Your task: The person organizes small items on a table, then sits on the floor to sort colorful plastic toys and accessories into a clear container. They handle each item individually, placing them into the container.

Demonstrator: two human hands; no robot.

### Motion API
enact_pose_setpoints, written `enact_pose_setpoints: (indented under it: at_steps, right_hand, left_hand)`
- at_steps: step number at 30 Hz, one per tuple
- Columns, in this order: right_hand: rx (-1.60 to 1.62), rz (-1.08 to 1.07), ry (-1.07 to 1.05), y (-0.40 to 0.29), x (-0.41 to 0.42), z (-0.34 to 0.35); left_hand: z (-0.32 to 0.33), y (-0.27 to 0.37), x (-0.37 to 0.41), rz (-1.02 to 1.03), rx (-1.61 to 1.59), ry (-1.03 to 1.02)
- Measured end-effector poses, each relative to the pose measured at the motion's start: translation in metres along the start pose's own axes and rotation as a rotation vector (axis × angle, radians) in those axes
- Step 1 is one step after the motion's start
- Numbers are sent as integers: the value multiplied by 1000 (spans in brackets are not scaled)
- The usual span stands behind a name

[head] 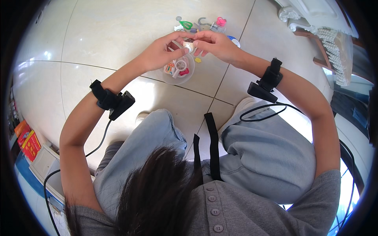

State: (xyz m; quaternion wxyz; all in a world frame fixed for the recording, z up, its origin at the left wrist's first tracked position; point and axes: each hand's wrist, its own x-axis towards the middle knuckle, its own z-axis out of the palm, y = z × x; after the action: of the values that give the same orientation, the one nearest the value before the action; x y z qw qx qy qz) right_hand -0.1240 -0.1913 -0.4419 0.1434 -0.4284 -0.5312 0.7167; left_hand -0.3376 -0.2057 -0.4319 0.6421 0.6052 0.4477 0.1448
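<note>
Between both hands is a small cream-coloured cup-shaped trinket (188,46) with a dark brown top. My left hand (165,51) pinches it from the left, thumb at its lower side. From the right, my right hand (214,44) has thumb and fingers on it as well. Just below the hands a clear round plastic bowl (177,81) stands on the floor. In it lie a white ring-shaped piece with a handle (180,67), a dark pink piece (184,72) and a white piece with an orange print (169,67). My fingers hide part of the bowl.
Beyond the hands lie a green clip (186,24), a grey metal hook (202,21), a pink piece (221,21) and a blue-and-white round item (235,41). A yellow piece (198,60) is beside the bowl on the tiled floor (97,38). Carved white furniture (313,14) stands upper right.
</note>
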Motion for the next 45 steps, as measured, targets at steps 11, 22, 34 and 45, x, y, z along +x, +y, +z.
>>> enact_pose_setpoints:
  at_steps: [11, 22, 34, 45]
  right_hand:
    - [-1, 27, -3, -2, -4, -4]
    - [-41, 43, -11, 6, -2, -6]
    - [-541, -250, 322, 18, 11, -74]
    - [-915, 135, 157, 71, -12, -65]
  left_hand:
    - [-6, 6, -3, 71, 181, -34]
    - [-12, -14, -13, 114, 827, -116]
    - [0, -10, -11, 128, 1016, -103]
    - [-13, -15, 18, 66, 737, 105]
